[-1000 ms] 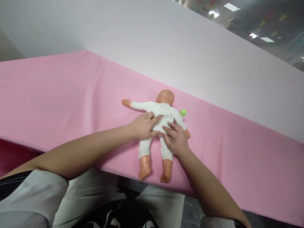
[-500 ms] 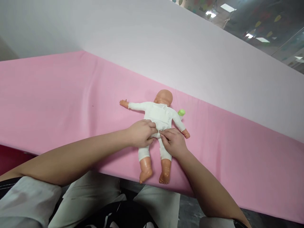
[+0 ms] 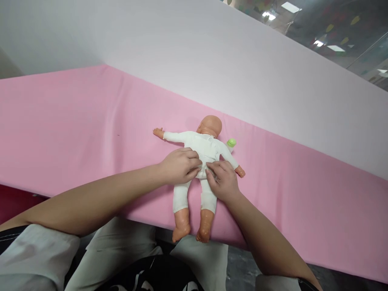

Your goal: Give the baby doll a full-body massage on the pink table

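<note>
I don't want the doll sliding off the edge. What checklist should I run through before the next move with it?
1. Left hand on the doll: ok, at its waist.
2. Right hand on the doll: ok, at its hip.
3. Torso lying on the pink cloth: ok.
4. Feet on the cloth: not ok, over the near edge.
5. Green object clear of the hands: ok.
6. Firmness of grip: cannot tell.

Pink bed (image 3: pixel 75 121) — white wall (image 3: pixel 182 48)
</note>
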Motion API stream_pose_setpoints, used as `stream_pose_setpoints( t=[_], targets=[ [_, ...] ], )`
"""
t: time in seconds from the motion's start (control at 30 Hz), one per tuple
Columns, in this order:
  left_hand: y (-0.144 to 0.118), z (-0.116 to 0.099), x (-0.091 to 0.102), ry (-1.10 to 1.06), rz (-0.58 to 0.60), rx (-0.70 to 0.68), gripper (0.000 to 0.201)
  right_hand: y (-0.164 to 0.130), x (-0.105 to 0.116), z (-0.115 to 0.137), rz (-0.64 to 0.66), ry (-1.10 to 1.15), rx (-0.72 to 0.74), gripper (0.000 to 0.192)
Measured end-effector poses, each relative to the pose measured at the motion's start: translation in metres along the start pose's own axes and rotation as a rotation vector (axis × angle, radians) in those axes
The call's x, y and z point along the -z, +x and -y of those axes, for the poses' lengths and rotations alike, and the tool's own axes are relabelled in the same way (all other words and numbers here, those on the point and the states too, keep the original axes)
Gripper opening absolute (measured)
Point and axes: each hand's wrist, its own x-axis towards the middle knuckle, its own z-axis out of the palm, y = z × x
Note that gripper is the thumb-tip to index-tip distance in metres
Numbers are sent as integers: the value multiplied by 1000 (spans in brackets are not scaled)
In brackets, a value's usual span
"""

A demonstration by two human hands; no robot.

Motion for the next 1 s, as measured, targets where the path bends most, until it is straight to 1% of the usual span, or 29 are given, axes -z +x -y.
stream_pose_setpoints(
  t=[0.07, 0.13, 0.2, 0.3, 0.4, 0.5, 0.57, 0.63, 0.67, 0.7, 0.77, 0.83, 0.87, 0.93, 1.0],
  targets=[
    [1, 1, -2, -16, 77, 8, 23, 1, -3, -3, 94, 6, -30, 25],
    [1, 1, -4, -22, 130, 18, 21, 3, -4, -6, 173, 41, -63, 23],
    [2, 0, -3, -24, 139, 33, 21, 5, -3, -6, 197, 76, -97, 20],
    [2, 0, -2, -34, 110, 26, 28, 6, -1, -5, 200, 89, -135, 18],
    [1, 1, -2, -42, 18, -54, 34, 5, 0, -3, 170, 110, -130, 15],
    [-1, 4, -4, -41, -142, -136, 30, 2, -3, -4, 69, 105, -69, 9],
    [-2, 5, -6, -30, -247, -137, 23, 1, -5, -6, -24, 56, -21, 11],
    [-1, 6, -8, -21, -292, -103, 20, 0, -6, -8, -101, 3, -4, 14],
    [-1, 6, -9, -19, -277, -78, 21, 0, -6, -9, -114, -13, -13, 19],
    [0, 6, -9, -19, -234, -50, 23, 0, -6, -9, -102, -19, -29, 26],
    [2, 5, -9, -31, -100, 9, 27, 2, -6, -11, -8, 0, -65, 36],
    [3, 6, -8, -57, 26, 64, 29, 3, -6, -13, 114, 48, -93, 35],
    [4, 6, -7, -77, 69, 81, 30, 4, -5, -14, 158, 75, -104, 33],
    [5, 9, -4, -123, 107, 90, 32, 7, -3, -15, 196, 128, -123, 30],
    [6, 12, -1, -175, 106, 72, 33, 8, -1, -16, 196, 181, -129, 29]
  ],
)
